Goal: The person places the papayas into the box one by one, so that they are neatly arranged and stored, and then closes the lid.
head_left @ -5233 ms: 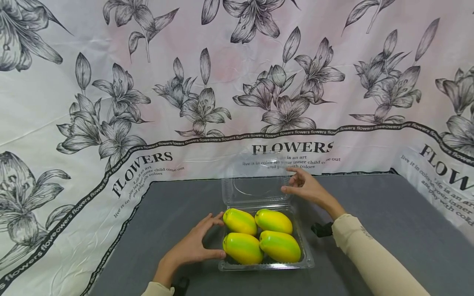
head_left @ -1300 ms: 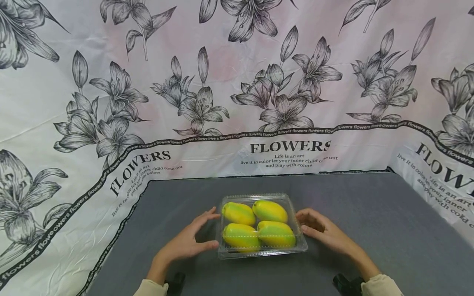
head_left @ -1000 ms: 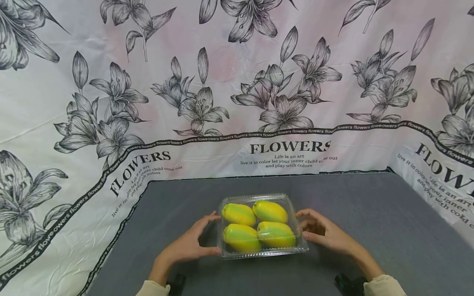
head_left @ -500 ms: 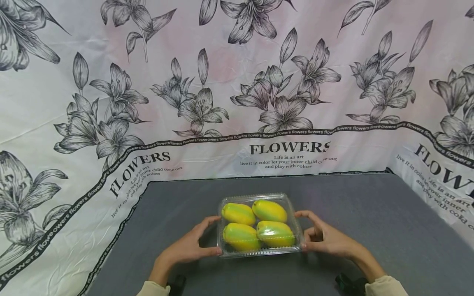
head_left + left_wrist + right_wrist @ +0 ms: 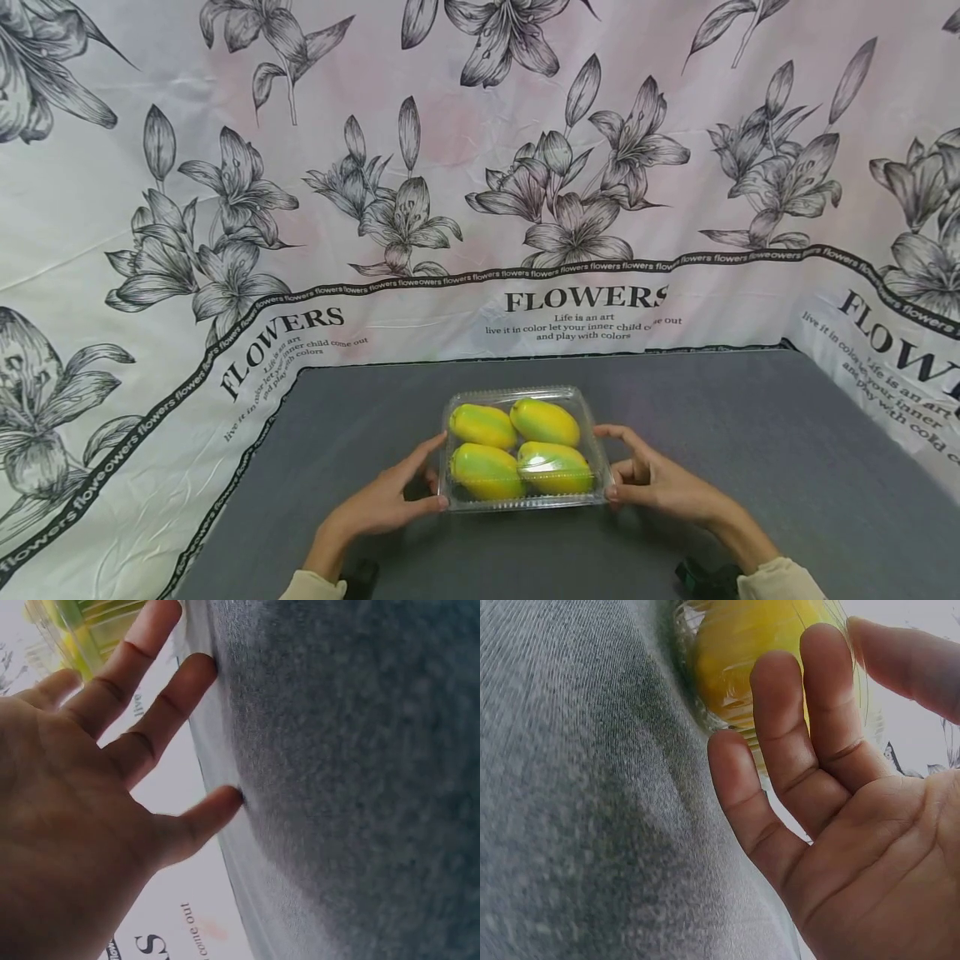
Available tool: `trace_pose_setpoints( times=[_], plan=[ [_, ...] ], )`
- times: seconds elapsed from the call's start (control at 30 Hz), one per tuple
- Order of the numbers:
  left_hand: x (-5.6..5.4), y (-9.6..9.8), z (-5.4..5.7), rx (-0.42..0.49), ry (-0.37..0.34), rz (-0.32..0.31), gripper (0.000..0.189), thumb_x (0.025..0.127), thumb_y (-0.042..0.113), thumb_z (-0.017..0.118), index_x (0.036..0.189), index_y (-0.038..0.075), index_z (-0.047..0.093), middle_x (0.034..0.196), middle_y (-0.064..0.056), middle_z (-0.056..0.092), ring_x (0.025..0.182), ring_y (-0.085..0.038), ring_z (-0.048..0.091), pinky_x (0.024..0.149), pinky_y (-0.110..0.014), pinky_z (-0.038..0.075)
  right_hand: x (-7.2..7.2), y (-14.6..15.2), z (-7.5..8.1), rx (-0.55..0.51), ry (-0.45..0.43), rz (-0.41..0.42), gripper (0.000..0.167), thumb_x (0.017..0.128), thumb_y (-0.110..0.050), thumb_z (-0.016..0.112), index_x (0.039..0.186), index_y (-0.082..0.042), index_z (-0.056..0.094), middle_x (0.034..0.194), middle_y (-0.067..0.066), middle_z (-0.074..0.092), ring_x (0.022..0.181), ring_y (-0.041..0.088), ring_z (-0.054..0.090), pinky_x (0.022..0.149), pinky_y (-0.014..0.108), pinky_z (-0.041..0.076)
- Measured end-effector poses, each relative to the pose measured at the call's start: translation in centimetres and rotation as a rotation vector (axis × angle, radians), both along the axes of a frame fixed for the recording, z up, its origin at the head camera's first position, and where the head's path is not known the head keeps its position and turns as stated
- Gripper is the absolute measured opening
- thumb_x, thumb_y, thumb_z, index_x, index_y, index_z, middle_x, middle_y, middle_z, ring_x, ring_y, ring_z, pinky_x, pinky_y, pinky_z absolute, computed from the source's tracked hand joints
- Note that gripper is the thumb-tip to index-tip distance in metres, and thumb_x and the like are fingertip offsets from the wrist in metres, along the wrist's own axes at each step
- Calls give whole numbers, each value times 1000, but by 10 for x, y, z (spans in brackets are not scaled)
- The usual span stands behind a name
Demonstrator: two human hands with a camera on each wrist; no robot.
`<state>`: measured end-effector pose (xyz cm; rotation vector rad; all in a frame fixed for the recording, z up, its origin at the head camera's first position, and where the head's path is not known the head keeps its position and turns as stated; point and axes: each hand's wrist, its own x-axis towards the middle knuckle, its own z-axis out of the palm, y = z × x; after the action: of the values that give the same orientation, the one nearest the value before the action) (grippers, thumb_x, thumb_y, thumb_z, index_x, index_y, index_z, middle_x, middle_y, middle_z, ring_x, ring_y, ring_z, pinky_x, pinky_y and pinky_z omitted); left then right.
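A clear plastic clamshell container (image 5: 525, 502), its lid down, is in the middle of the head view. Several yellow-green mangoes (image 5: 487, 471) lie inside it in two rows. My left hand (image 5: 378, 498) grips the container's left side, thumb at the near corner and index finger farther back. On the opposite side my right hand (image 5: 663, 483) grips it, thumb at the near right corner. In the left wrist view, other fingers (image 5: 169, 712) spread below the container, near the table. Through the ribbed wall in the right wrist view a mango (image 5: 731, 664) shows beside the fingertips.
A grey cloth-covered table (image 5: 750, 433) lies under the container. Behind and at both sides hangs a white curtain (image 5: 465, 325) printed with lilies and lettering. Dark wrist-worn devices (image 5: 705, 577) sit below both hands.
The lid, upright at first, has come down over the mangoes. Both hands then closed in on the container's sides. In the last half second container and hands have shifted slightly upward in the head view.
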<state>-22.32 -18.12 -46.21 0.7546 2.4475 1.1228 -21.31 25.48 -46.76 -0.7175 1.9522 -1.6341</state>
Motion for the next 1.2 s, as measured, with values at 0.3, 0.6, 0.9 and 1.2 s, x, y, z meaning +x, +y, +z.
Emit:
trace_pose_setpoints(
  times=[0.3,0.6,0.9,1.2],
  plan=[
    [-1,6,-1,167,-137,-15,84,103,27,61,164,31,3,91,-11,72,90,-20,68,88,-29,48,1,-3,2,-6,-18,-4,83,105,-10,55,160,-22,-6,82,1,57,78,18,62,79,43,56],
    [0,16,6,290,-299,96,92,100,15,63,163,10,-4,85,-1,71,85,-19,68,90,-31,46,-2,-4,0,0,-41,-29,75,104,-11,57,155,8,5,86,-4,66,78,9,62,81,34,55],
    [0,17,7,277,-372,190,62,98,19,66,145,-6,35,80,5,69,87,-15,66,99,-39,41,-3,-1,-4,-12,-57,-55,44,103,-14,59,133,14,41,91,-1,75,84,11,70,80,36,60],
    [-3,14,4,289,-422,165,24,98,21,66,109,2,58,72,9,70,86,-12,64,90,-31,40,-6,-3,-10,-46,-139,-36,11,102,-12,58,102,-3,64,90,1,77,85,12,74,81,38,63]
  ],
)
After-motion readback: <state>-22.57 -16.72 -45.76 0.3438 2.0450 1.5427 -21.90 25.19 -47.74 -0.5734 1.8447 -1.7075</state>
